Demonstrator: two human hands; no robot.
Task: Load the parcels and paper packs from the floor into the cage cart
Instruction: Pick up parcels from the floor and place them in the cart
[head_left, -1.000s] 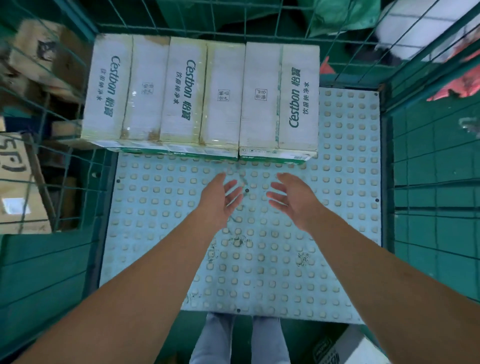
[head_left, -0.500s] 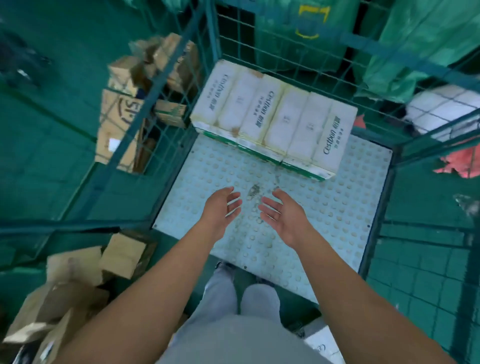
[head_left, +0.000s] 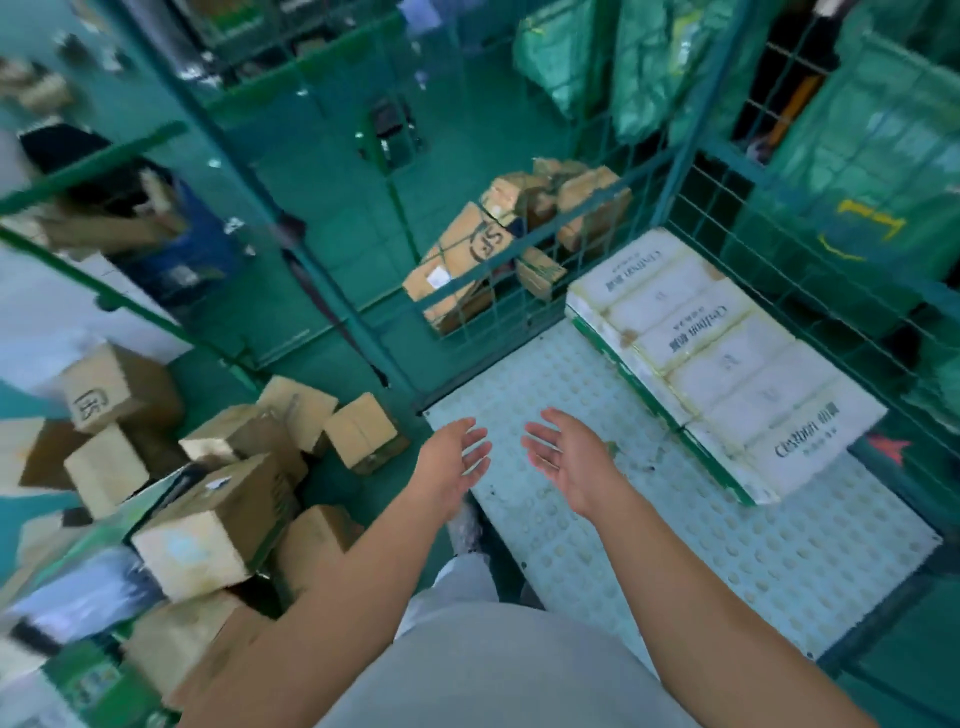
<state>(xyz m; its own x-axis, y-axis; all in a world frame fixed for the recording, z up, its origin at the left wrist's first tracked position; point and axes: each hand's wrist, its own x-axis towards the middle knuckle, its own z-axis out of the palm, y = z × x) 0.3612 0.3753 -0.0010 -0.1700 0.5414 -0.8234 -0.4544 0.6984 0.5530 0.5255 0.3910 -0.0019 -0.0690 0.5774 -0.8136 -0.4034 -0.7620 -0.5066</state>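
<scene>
The green wire cage cart (head_left: 618, 244) stands to my right, its pale studded floor (head_left: 727, 525) mostly bare. A row of white Cestbon packs (head_left: 717, 358) lies against its back wall. A heap of brown cardboard parcels (head_left: 208, 525) lies on the green floor at my lower left. My left hand (head_left: 452, 462) and my right hand (head_left: 566, 457) hover side by side over the cart's front left corner, palms facing each other, fingers straight, holding nothing.
More cardboard boxes (head_left: 498, 249) sit behind the cart's left mesh wall. Another green cage frame (head_left: 130, 306) stands at the left, with a person's blurred figure (head_left: 156, 228) beyond it. Green sacks (head_left: 857, 156) fill the space behind the cart.
My view has swung left and back from the cart, bringing the parcel heap on the floor into sight. Both hands stay empty and have drawn back to the cart's front edge.
</scene>
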